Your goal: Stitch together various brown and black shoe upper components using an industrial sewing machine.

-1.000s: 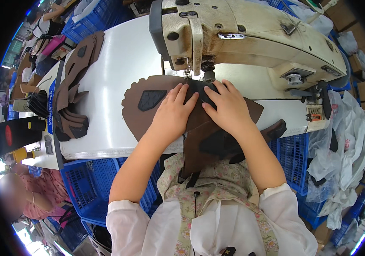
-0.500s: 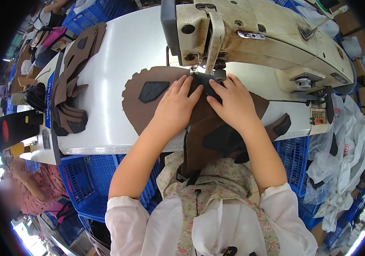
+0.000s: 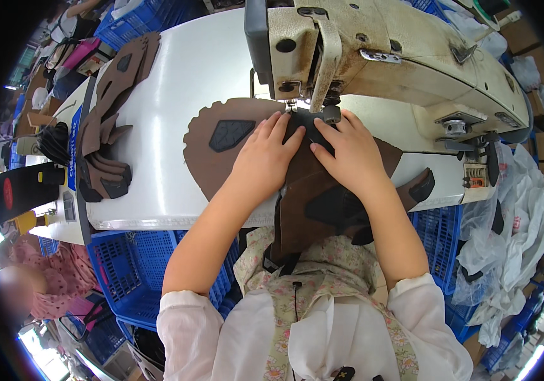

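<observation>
A large brown shoe-upper piece (image 3: pixel 205 162) with a scalloped edge and a raised black patch (image 3: pixel 231 135) lies under the sewing machine (image 3: pixel 380 70). Its dark middle sits at the presser foot (image 3: pixel 292 106). My left hand (image 3: pixel 264 149) rests flat on it, left of the foot, fingers stretched out. To the right of the foot, my right hand (image 3: pixel 351 152) presses on the work with spread fingers, thumb pointing inward. A folded brown and black part (image 3: pixel 300 219) hangs over the table's front edge toward my lap. The needle tip is too small to make out.
Stacked brown upper pieces (image 3: pixel 110 120) lie at the table's left. Blue crates (image 3: pixel 132 267) stand below the front edge. Clear plastic bags (image 3: pixel 513 209) hang at the right. A co-worker in pink (image 3: pixel 72 273) sits at the far left.
My hands and the brown upper hold nearly the same place against the machine; the view has shifted slightly. At the far left, the co-worker's raised arm has gone from sight.
</observation>
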Demonstrator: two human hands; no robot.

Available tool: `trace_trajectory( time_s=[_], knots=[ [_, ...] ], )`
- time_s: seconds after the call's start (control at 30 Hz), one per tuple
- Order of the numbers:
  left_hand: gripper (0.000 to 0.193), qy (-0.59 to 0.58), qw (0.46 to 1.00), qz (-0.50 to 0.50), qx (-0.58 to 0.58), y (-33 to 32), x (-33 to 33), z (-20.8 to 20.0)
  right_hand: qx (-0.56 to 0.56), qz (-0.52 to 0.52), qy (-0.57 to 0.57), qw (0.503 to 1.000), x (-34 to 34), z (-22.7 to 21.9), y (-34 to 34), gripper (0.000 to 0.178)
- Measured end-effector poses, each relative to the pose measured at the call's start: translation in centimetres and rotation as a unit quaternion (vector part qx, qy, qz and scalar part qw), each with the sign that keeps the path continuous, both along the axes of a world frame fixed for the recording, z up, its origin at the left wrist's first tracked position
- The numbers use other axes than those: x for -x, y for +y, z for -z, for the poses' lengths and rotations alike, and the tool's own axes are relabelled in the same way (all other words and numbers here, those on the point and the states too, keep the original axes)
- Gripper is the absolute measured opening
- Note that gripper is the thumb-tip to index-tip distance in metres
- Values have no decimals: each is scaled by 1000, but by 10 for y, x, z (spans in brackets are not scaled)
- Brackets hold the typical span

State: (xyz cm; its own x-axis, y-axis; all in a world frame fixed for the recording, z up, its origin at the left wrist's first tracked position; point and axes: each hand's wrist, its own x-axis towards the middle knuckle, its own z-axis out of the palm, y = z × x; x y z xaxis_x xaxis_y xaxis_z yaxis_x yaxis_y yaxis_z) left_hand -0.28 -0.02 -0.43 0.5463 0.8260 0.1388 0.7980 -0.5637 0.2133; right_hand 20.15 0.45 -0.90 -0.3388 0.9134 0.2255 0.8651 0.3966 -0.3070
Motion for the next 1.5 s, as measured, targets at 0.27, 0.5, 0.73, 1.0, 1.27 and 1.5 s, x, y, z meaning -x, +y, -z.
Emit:
trace_trajectory(
  time_s=[0.27,0.5,0.73,1.0,1.27,1.5],
  knots=[
    [60,-7,1000,-3,-14,0,-2,1,-4,1,9,1000,0,2,0,40],
    [61,3,999,-11,-38,-2,-5,1,-26,29,-15,999,7,12,-9,36],
    [61,10,999,-4,-33,-3,-5,-3,-59,33,-34,997,10,14,-11,38],
    [66,42,998,6,-36,-1,-5,-4,-73,36,-37,996,9,19,-10,39],
    [55,44,997,17,-61,0,-5,-4,-86,30,-27,995,9,19,-9,34],
    [61,44,998,7,-50,-1,-5,-4,-73,30,-33,996,9,18,-10,39]
  ],
)
